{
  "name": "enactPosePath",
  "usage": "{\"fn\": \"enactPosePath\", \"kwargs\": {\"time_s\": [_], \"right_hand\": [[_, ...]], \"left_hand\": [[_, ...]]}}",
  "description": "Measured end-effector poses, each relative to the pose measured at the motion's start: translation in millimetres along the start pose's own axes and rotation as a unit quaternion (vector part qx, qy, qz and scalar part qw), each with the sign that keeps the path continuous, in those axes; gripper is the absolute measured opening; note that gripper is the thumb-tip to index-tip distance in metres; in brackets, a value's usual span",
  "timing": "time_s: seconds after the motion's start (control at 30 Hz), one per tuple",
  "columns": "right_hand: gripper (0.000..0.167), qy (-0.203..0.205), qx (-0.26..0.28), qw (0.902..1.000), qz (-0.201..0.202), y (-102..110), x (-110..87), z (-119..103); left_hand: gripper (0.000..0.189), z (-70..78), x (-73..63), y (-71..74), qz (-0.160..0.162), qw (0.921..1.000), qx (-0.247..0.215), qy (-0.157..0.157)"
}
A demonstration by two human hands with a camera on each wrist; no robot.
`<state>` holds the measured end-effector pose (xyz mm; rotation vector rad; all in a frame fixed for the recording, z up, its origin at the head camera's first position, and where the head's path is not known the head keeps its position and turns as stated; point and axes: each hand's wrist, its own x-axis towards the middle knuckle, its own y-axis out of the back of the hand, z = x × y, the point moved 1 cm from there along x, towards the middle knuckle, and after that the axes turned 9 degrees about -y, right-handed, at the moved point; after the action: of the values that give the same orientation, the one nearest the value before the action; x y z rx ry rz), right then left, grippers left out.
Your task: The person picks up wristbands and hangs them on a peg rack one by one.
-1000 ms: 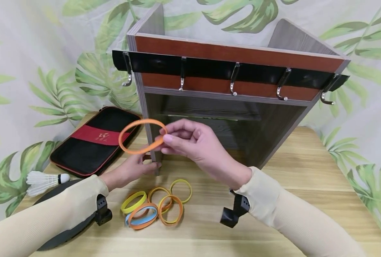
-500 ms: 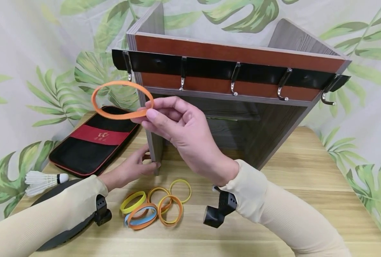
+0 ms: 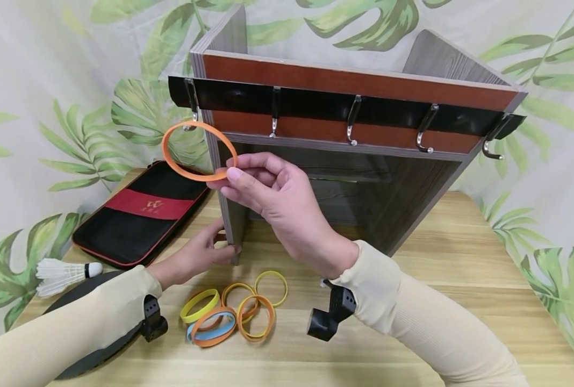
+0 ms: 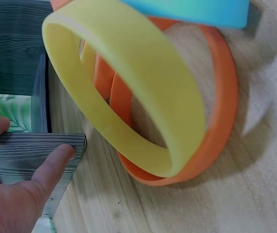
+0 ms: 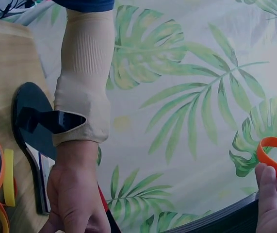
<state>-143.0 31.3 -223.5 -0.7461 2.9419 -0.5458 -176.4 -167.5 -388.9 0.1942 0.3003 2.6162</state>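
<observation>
Right grip, raised, pinches an orange band; left grip, low, holds the side panel.

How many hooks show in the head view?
5, along the black strip: first hook at left end, partly behind the orange band; second hook, third hook and fourth hook between; fifth hook at right end. No others seem hidden.

Cream, apparently knit sleeves bear black cameras.
</observation>
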Motion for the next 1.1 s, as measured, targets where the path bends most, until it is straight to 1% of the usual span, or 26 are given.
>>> {"fn": "enactPosePath", "kwargs": {"time_s": [0.2,0.4,0.53,0.63,0.73,0.87,0.93,1.0,1.1], "right_hand": [[0.024,-0.008,-0.016,0.9998,-0.010,4,-0.2,1],[0.028,-0.015,-0.064,0.9977,-0.017,12,-1.1,9],[0.028,-0.029,-0.091,0.9953,-0.009,19,-2.6,19],[0.025,-0.041,-0.123,0.9915,-0.005,28,-2.9,29],[0.021,-0.061,-0.165,0.9843,-0.005,39,-2.0,43],[0.018,-0.096,-0.223,0.9698,-0.026,56,-0.6,70],[0.018,-0.105,-0.259,0.9590,-0.047,63,-2.1,84],[0.016,-0.098,-0.320,0.9398,-0.069,70,-4.3,97],[0.013,-0.082,-0.404,0.9058,-0.100,78,-8.3,111]], "left_hand": [[0.074,-0.5,0.1,-0.3,0.002,1.0000,0.001,-0.004],[0.075,-1.0,-0.6,0.0,0.001,1.0000,0.004,0.001],[0.072,-1.5,-0.5,-0.5,0.003,1.0000,0.005,0.006],[0.069,-1.5,0.0,-0.6,0.010,0.9999,0.009,0.001],[0.067,-1.5,0.4,-0.6,0.016,0.9998,0.014,-0.004],[0.063,-2.1,0.6,0.0,0.017,0.9996,0.022,-0.003],[0.063,-3.1,0.6,0.0,0.017,0.9996,0.022,-0.001],[0.066,-3.4,0.6,-0.1,0.016,0.9996,0.022,0.003],[0.071,-3.4,0.6,-0.4,0.014,0.9997,0.019,0.007]]}}
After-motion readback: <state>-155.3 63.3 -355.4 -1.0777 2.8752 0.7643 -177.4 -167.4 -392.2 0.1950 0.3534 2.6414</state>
